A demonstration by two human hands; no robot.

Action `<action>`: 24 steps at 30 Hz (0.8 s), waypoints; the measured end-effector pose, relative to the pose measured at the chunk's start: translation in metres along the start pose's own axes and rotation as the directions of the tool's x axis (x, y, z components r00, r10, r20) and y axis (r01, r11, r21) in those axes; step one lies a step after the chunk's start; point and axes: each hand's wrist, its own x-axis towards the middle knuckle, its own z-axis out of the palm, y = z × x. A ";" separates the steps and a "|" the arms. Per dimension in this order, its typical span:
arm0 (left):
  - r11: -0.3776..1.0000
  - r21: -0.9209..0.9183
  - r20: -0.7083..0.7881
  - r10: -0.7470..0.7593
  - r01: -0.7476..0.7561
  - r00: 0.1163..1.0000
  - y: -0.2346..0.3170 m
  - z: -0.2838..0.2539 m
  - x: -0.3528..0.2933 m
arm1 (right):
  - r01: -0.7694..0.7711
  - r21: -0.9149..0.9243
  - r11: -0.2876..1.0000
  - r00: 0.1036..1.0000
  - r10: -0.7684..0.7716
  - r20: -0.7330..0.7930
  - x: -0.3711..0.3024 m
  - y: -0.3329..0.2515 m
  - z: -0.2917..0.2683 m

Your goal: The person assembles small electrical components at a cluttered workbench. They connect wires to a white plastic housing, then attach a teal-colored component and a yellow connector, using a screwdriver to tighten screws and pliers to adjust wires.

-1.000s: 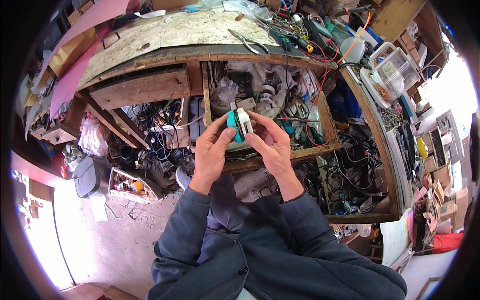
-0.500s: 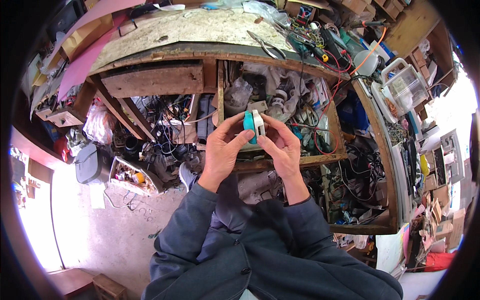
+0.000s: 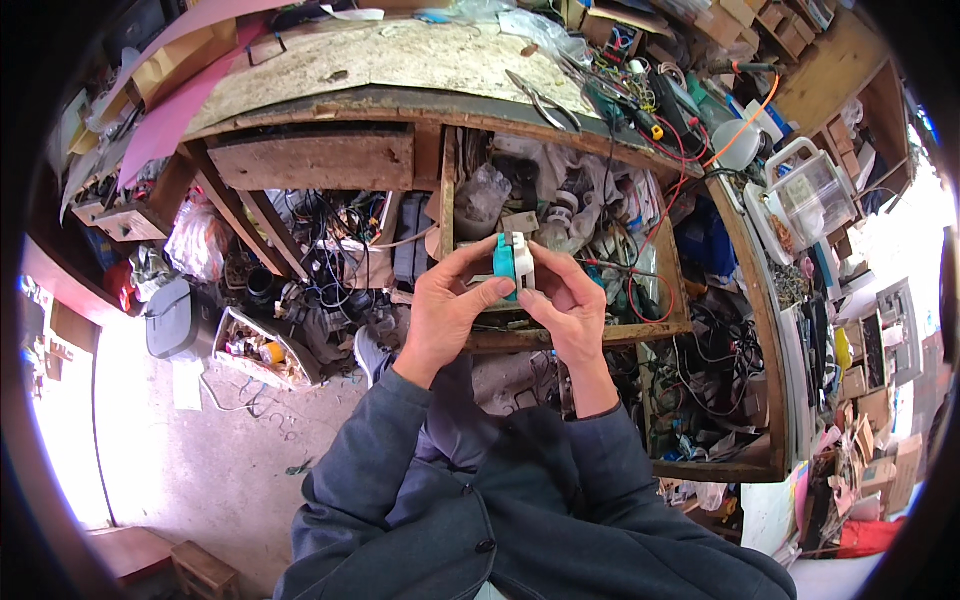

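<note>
Between my two hands, above an open drawer, is a small plastic case with a teal half (image 3: pixel 504 267) and a white half (image 3: pixel 523 264). The halves lie face to face, and I cannot tell whether they are joined. My left hand (image 3: pixel 446 300) is closed on the teal side, its thumb pressed along the near edge. My right hand (image 3: pixel 568 300) is closed on the white side, fingers behind it and thumb at the near lower corner. The fingertips on the far side are partly hidden.
The open wooden drawer (image 3: pixel 660 328) holds plastic bags, small parts and a red test lead (image 3: pixel 652 225). Pliers (image 3: pixel 545 102) lie on the worn workbench (image 3: pixel 420 60) beyond. At the left on the floor stand a box of scraps (image 3: pixel 265 350) and a grey bin (image 3: pixel 178 318).
The case has turned slightly, so its two halves now stand more upright, edge towards me. Both hands keep their hold. The whole view has shifted a little.
</note>
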 end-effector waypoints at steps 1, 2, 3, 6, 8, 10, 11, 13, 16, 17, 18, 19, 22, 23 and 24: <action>1.000 -0.011 0.003 0.002 -0.002 1.000 0.000 0.000 0.000 | 0.003 -0.003 1.000 1.000 -0.003 0.003 0.000 0.000 0.000; 1.000 -0.022 0.017 0.012 -0.012 1.000 0.000 0.000 0.000 | 0.027 -0.017 0.999 1.000 -0.027 0.008 0.000 0.000 0.000; 0.999 -0.036 0.026 0.013 -0.012 1.000 0.000 -0.001 -0.001 | 0.049 -0.029 0.998 0.999 -0.049 0.015 0.000 0.000 0.000; 0.998 -0.054 0.038 0.026 -0.024 0.999 -0.001 -0.002 -0.001 | 0.110 -0.076 0.991 0.994 -0.109 0.020 -0.001 0.000 0.000; 0.997 -0.068 0.047 0.031 -0.028 0.998 -0.002 -0.002 0.000 | 0.138 -0.109 0.984 0.990 -0.137 0.014 -0.003 0.001 0.000; 0.995 -0.092 0.059 0.029 -0.024 0.998 -0.002 -0.003 0.000 | 0.160 -0.132 0.978 0.987 -0.160 0.008 -0.004 0.001 0.001; 0.996 -0.086 0.065 0.042 -0.036 0.997 -0.002 -0.004 0.000 | 0.153 -0.141 0.978 0.988 -0.155 0.000 -0.005 0.002 0.000; 0.995 -0.085 0.069 0.053 -0.047 0.996 -0.002 -0.004 0.000 | 0.151 -0.149 0.977 0.988 -0.154 -0.012 -0.005 0.002 0.000; 0.994 -0.110 0.081 0.032 -0.023 0.996 0.000 -0.004 -0.001 | 0.186 -0.218 0.958 0.980 -0.197 -0.028 -0.006 0.004 0.001; 0.994 -0.105 0.082 0.028 -0.020 0.996 0.000 -0.004 -0.001 | 0.184 -0.240 0.953 0.980 -0.198 -0.035 -0.007 0.004 0.000; 0.994 -0.104 0.081 0.022 -0.014 0.996 0.000 -0.004 -0.001 | 0.186 -0.255 0.949 0.979 -0.202 -0.039 -0.007 0.004 0.000; 0.994 -0.108 0.078 0.012 -0.004 0.997 0.001 -0.004 -0.001 | 0.178 -0.271 0.946 0.980 -0.196 -0.041 -0.007 0.005 0.000; 0.995 -0.104 0.087 0.009 0.000 0.996 0.001 -0.004 -0.001 | 0.229 -0.283 0.931 0.973 -0.226 0.043 -0.007 0.005 -0.004; 0.995 -0.101 0.091 0.010 0.000 0.996 0.002 -0.004 -0.001 | 0.218 -0.299 0.929 0.976 -0.214 0.048 -0.007 0.004 -0.005; 0.995 -0.102 0.093 0.006 0.003 0.996 0.002 -0.005 -0.002 | 0.216 -0.307 0.927 0.976 -0.210 0.051 -0.007 0.004 -0.006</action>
